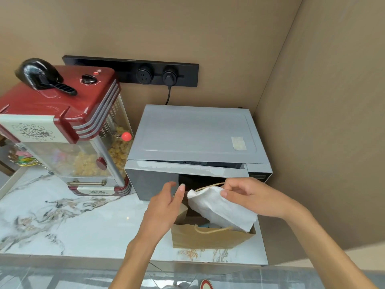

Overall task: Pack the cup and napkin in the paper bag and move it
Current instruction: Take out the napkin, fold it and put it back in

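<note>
A brown paper bag (pixel 205 238) with rope handles stands open on the marble counter in front of the microwave. My right hand (pixel 248 195) pinches a white napkin (pixel 220 209) at its upper edge; the napkin's lower end dips into the bag's mouth. My left hand (pixel 164 207) is at the bag's left rim, fingers straight, touching the upper edge of the bag. Something bluish (pixel 208 224) shows inside the bag beneath the napkin; I cannot tell whether it is the cup.
A grey microwave (pixel 193 132) with its door slightly ajar stands right behind the bag. A red popcorn machine (pixel 68 130) stands at the left. A wall (pixel 323 142) closes the right side. Marble countertop (pixel 73 224) stretches left of the bag.
</note>
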